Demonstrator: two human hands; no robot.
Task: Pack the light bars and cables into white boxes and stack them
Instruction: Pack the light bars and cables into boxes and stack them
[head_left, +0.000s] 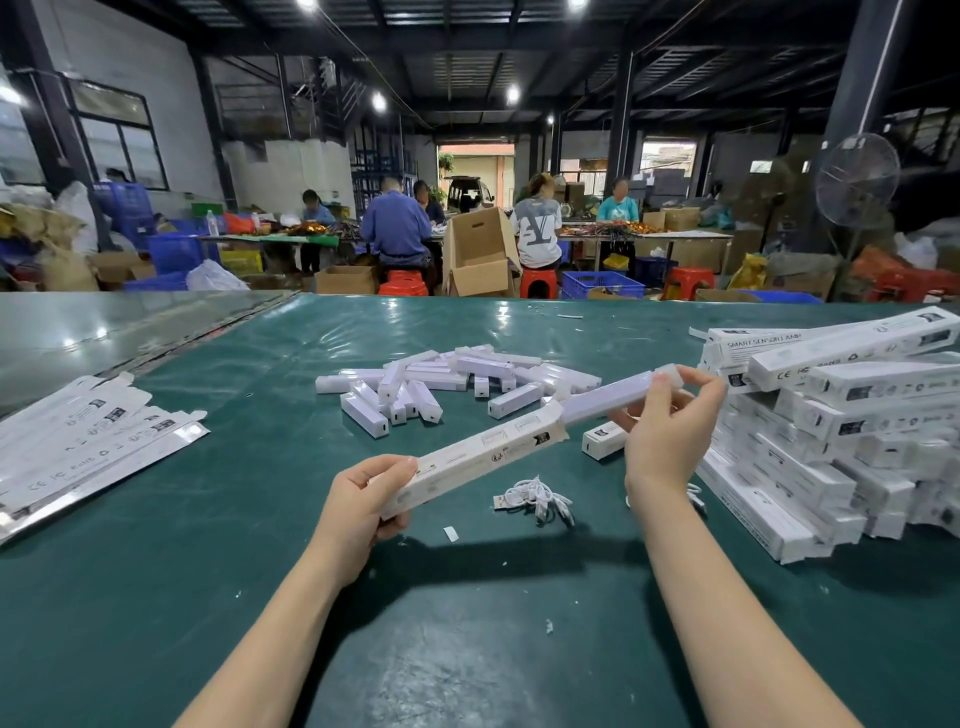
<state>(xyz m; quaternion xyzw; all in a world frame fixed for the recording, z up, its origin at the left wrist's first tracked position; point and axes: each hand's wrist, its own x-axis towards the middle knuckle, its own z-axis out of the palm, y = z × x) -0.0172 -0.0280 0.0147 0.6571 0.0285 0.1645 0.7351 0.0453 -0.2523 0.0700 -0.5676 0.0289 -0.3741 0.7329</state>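
White box sits tilted over the green table, left hand wrapped around its lower end. Right hand is raised, fingertips pinching the far tip of the light bar that's half inside the box. Cable lies on the table underneath, with stacked boxes off to the right.

Tabletop: green, smooth, glossy sheet, scuffed lower centre. Box: white printed card, matt. Light bar: translucent plastic. Flat cartons at left: shiny film.
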